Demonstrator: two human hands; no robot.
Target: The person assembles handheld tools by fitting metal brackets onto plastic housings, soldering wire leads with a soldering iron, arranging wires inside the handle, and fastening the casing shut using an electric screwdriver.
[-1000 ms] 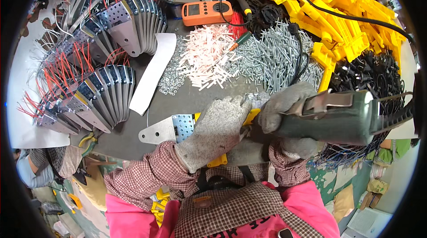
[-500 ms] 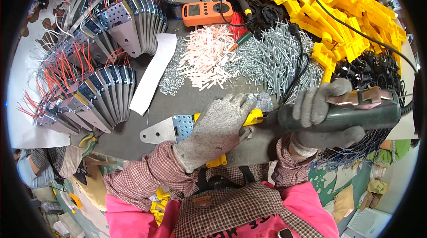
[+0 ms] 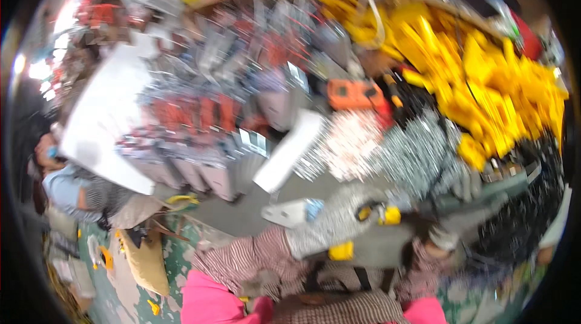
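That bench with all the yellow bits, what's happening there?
The picture is blurred, so only the rough layout shows. A person in grey gloves works at a cluttered bench. The left hand rests on the bench beside small yellow pieces and a flat metal plate. The right hand seems to grip a dark green power tool. Behind lie a heap of screws, an orange meter and a pile of yellow plastic parts.

Cluttered grey workbench (image 3: 242, 212), green patterned floor (image 3: 181, 245)
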